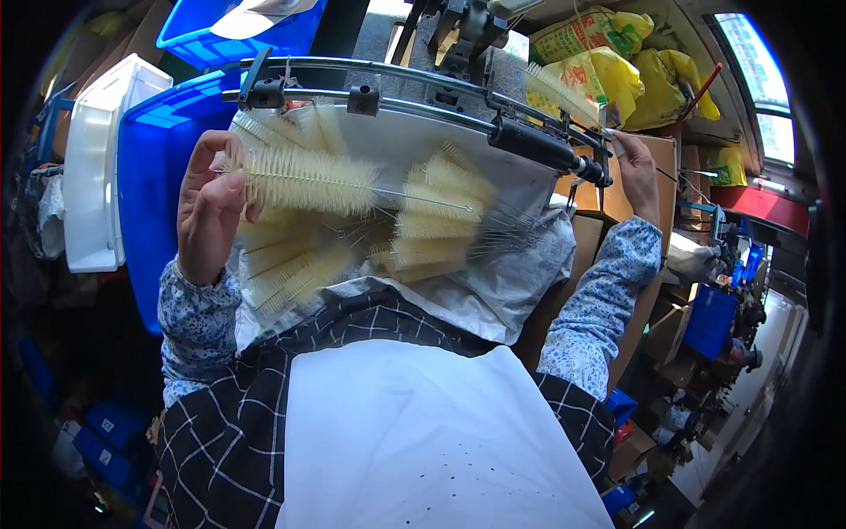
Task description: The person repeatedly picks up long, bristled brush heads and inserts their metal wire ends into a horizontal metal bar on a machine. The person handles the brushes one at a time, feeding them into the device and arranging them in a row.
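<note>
My left hand (pixel 210 212) grips a cream bristle bottle brush (pixel 308 181) by its bristled end; its twisted wire stem runs right across the pile. Beneath it lie several more cream brushes (pixel 423 238) heaped in a white sack (pixel 520 273) on my lap. My right hand (pixel 636 172) is raised at the right end of a metal machine rail (pixel 397 93), pinching the wire end of another brush (pixel 564 95) that sticks up and left from the black spindle (pixel 538 145).
Blue plastic crates (pixel 154 167) and a white crate (pixel 92 167) stand at left. Yellow sacks (pixel 617 70) lie at the top right, cardboard boxes (pixel 617 212) behind my right arm. A white and checked apron (pixel 397 423) covers my lap.
</note>
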The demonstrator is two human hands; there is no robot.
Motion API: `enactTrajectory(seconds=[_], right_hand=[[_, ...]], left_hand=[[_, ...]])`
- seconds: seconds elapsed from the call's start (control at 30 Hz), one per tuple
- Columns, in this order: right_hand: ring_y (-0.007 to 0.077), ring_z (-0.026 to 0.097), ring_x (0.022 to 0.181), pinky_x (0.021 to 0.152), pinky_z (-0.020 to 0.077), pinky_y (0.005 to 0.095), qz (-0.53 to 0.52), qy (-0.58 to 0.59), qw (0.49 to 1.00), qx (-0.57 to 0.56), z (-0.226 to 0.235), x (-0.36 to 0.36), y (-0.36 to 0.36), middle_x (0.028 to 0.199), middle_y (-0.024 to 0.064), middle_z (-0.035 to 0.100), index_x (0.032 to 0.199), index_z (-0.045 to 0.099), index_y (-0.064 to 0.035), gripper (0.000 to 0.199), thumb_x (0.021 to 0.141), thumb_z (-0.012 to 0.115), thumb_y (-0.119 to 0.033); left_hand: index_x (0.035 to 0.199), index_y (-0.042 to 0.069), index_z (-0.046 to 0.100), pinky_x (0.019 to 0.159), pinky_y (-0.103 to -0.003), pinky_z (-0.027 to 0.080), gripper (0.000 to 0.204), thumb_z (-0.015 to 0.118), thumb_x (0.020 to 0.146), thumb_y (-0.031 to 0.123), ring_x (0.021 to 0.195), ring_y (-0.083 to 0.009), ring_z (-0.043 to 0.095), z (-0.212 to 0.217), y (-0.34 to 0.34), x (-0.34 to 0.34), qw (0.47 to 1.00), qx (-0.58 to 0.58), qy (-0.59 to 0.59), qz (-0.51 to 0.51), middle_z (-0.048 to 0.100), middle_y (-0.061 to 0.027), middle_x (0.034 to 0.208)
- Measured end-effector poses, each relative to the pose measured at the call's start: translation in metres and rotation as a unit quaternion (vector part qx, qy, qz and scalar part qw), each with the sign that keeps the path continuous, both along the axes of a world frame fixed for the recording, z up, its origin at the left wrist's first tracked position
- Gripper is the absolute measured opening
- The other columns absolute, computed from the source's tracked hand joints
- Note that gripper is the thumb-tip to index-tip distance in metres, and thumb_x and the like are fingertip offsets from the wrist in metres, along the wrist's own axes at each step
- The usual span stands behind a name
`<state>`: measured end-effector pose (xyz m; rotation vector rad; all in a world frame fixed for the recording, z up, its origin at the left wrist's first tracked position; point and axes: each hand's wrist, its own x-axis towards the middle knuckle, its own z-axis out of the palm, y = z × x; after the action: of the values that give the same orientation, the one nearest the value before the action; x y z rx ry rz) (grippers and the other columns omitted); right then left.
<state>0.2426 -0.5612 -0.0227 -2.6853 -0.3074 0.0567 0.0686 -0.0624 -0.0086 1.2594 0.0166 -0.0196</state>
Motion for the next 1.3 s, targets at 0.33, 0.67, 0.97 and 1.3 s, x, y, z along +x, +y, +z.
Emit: enactTrajectory(seconds=[0.33,0.67,0.97,1.3], right_hand=[[0.0292,0.051,0.096,0.082,0.0420,0.0351,0.245,0.110,0.942,0.202,0.022,-0.108,0.205,0.099,0.0141,0.055,0.108,0.051,-0.0034,0.029,0.083,0.054,-0.017],[0.0260,0.050,0.082,0.073,0.0401,0.0379,-0.015,-0.237,0.965,-0.112,-0.071,0.025,0.135,0.087,0.0036,0.058,0.103,0.060,-0.0201,0.024,0.080,0.054,-0.022],[0.0239,0.050,0.084,0.075,0.0389,0.0380,-0.001,-0.224,0.969,-0.101,-0.076,0.037,0.137,0.086,0.0012,0.057,0.102,0.061,-0.0211,0.030,0.075,0.053,-0.014],[0.0236,0.047,0.095,0.084,0.0337,0.0396,0.026,-0.230,0.968,-0.095,-0.085,0.054,0.126,0.092,0.0007,0.057,0.103,0.061,-0.0244,0.029,0.077,0.053,-0.014]], left_hand=[[0.103,0.007,0.034,0.076,-0.024,0.042,0.017,0.045,0.090,0.010,0.088,-0.0123,0.052,-0.024,-0.100,0.017,0.992,0.013,-0.048,-0.119,0.047,-0.0058,0.089],[0.109,0.001,0.043,0.077,-0.041,0.044,0.042,0.058,0.080,0.028,0.087,-0.0362,0.055,-0.065,0.013,-0.068,0.719,0.624,0.144,-0.269,0.054,-0.0203,0.099],[0.116,0.004,0.040,0.073,-0.040,0.044,0.055,0.062,0.076,0.034,0.088,-0.0379,0.055,-0.078,0.022,-0.082,0.662,0.700,0.106,-0.248,0.054,-0.0211,0.104],[0.113,0.005,0.041,0.058,-0.028,0.043,0.046,0.063,0.074,0.017,0.063,-0.0182,0.054,-0.065,0.034,-0.071,0.819,0.454,0.266,-0.229,0.054,-0.0112,0.077]])
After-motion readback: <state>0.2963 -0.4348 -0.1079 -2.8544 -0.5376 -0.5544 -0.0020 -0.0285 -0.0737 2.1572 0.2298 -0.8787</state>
